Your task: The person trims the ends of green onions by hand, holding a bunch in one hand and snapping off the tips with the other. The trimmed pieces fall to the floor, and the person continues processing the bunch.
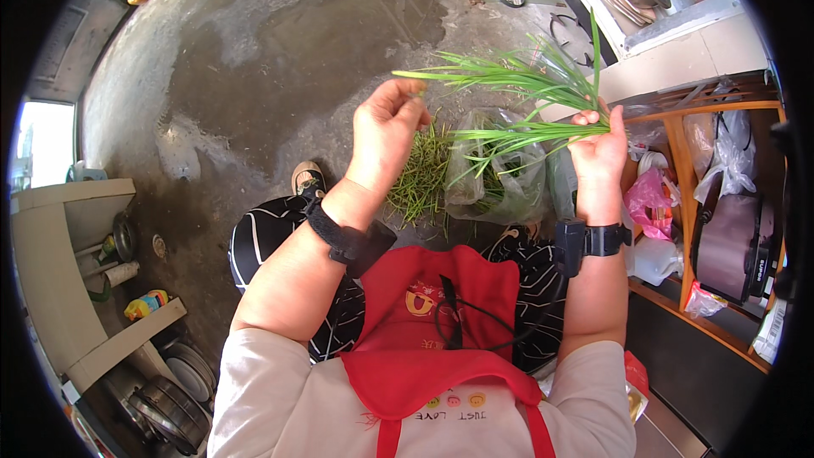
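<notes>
My right hand, on the picture's right, grips a bunch of long green leafy stalks, like garlic chives, whose tips fan out to the left. My left hand is raised at the tips' left end, thumb and fingers pinched together on a small yellowish bit. Below the hands, a heap of loose green stalks lies on the concrete floor. Beside it stands an open clear plastic bag with more greens inside. A red apron covers my lap.
At the right, a wooden-framed shelf holds bags and a dark appliance. Stacked plates and metal pans sit in a unit at the lower left. A wet patch spreads over the floor ahead.
</notes>
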Demonstrator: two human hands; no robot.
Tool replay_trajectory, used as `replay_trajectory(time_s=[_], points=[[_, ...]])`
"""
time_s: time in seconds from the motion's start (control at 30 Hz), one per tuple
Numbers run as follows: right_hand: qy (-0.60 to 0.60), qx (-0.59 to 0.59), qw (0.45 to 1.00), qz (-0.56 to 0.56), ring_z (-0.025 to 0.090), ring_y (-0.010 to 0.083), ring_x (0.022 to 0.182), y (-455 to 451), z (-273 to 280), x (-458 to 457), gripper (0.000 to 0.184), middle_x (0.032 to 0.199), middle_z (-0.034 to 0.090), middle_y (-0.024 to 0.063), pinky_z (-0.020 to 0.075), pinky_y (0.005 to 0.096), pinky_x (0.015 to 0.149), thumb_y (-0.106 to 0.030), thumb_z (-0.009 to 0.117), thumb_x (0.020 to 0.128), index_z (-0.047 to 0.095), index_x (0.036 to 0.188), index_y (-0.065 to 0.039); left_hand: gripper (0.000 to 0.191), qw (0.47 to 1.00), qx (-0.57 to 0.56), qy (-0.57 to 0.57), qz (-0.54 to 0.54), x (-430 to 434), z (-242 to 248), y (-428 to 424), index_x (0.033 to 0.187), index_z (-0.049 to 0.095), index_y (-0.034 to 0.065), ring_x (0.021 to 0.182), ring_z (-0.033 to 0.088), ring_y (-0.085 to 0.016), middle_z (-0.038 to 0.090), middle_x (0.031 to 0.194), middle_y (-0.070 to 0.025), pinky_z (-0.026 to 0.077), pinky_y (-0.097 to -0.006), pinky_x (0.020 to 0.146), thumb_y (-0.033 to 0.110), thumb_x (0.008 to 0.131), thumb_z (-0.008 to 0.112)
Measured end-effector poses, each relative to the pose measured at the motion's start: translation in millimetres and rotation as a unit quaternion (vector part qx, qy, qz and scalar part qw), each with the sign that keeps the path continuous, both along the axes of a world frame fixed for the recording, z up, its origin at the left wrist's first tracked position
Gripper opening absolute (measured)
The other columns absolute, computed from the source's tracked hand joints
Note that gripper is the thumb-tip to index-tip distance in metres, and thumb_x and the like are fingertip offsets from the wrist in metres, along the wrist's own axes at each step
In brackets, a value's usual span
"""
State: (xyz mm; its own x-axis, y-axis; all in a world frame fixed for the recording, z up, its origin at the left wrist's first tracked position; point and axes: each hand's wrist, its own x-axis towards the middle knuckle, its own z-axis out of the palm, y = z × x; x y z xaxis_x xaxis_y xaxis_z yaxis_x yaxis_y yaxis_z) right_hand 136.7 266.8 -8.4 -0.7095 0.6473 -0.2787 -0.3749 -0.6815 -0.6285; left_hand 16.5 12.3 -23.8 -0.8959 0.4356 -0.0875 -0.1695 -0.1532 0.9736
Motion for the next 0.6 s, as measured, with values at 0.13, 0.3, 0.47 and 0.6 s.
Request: replay_trajectory(time_s=[0.13,0.3,0.47,0.6], points=[[0.009,0.005,1.0,-0.003,0.046,0.0147,0.063,5,3,5,0.041,0.08,0.054,0.0096,0.0397,0.0278,0.06,-0.033,0.032,0.095,0.048,0.097,0.005,0.015,0.977,-0.154,0.147,0.006,-8,-4,-6,0.09,0.062,0.0036,0.072,0.056,-0.016,0.062,0.077,-0.0038,0.045,-0.0279,0.067,0.003,0.078,0.053],[0.008,0.008,1.0,-0.002,0.046,0.0149,0.063,4,3,6,0.041,0.081,0.054,0.01,0.0397,0.0282,0.06,-0.033,0.033,0.094,0.049,0.097,0.005,0.013,0.894,-0.229,0.378,-0.071,3,1,-5,0.088,0.065,0.0076,0.086,0.053,-0.022,0.063,0.088,-0.0061,0.042,-0.0321,0.078,0.007,0.076,0.061],[0.013,0.003,1.0,0.005,0.046,0.0151,0.063,1,4,3,0.04,0.083,0.054,0.0111,0.0397,0.0289,0.061,-0.033,0.034,0.094,0.049,0.097,0.004,0.011,0.865,-0.191,0.45,-0.112,14,5,4,0.08,0.064,0.0063,0.081,0.054,-0.026,0.062,0.077,-0.0061,0.042,-0.0369,0.073,0.011,0.069,0.064],[0.008,0.01,1.0,0.001,0.046,0.0151,0.063,0,3,1,0.04,0.084,0.054,0.0112,0.0396,0.0288,0.061,-0.033,0.035,0.094,0.049,0.097,0.004,0.006,0.914,-0.198,0.34,-0.097,16,3,5,0.077,0.063,0.0059,0.072,0.054,-0.026,0.061,0.071,-0.0066,0.042,-0.0348,0.073,0.008,0.073,0.059]])
